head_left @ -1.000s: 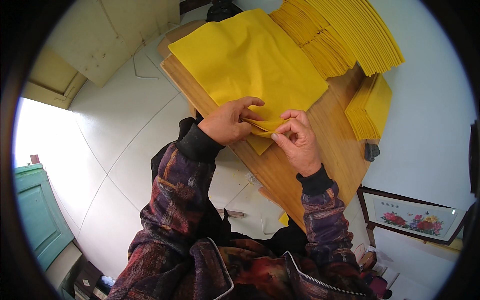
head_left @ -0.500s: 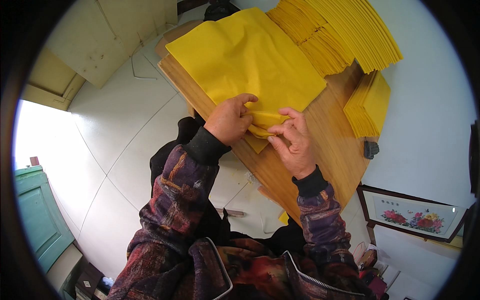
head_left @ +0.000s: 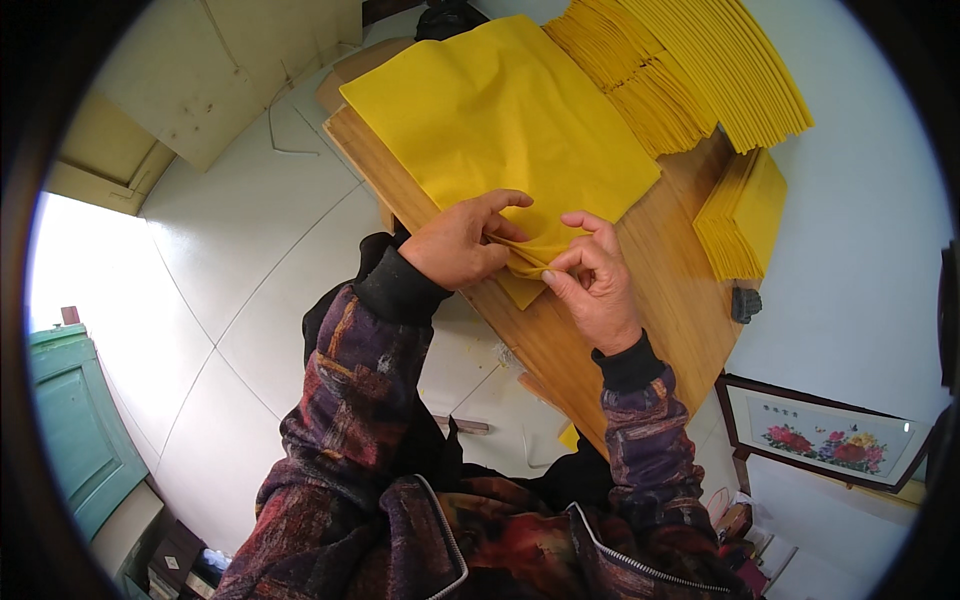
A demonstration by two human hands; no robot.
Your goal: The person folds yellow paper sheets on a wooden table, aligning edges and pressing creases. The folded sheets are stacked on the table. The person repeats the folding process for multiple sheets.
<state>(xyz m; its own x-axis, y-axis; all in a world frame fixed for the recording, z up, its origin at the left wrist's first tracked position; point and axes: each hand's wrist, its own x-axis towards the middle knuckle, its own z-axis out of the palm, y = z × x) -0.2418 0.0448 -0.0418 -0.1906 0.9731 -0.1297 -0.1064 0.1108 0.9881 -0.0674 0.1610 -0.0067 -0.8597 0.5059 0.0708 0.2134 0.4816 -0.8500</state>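
- Both hands are on the yellow cloth (head_left: pixel 500 110): your R hand (head_left: pixel 598 290) has thumb & index tips shut in a tight pinch on a fold at its near edge, other fingers curled, one lifted clear; your L hand (head_left: pixel 462 243) has the same fold tucked btwn thumb & fingers, index stretched out over the cloth. Small gap btwn the hands, w/ ridged folds running across it.
- Floor (head_left: pixel 270 290): pale tiles w/ dark joints, to your L & below the table.
- Wooden table (head_left: pixel 660 270): set at a slant in front of you, its near edge under your hands.
- Yellow cloth: spread over the L part of the tabletop, slightly wrinkled, near corner hanging past the edge below your hands.
- Tall yellow stack (head_left: pixel 730 70): folded pcs, packed tight, far R end of the table, just beyond the cloth.
- Teal door (head_left: pixel 80 420): panelled, far L.
- Framed pic (head_left: pixel 820 430): flowers, dark frame, R of the table.
- Smaller yellow stack (head_left: pixel 745 215): folded pcs, near the R edge of the table, next to the wall.
- Dark block (head_left: pixel 745 304): at the table's R edge, just below that stack.
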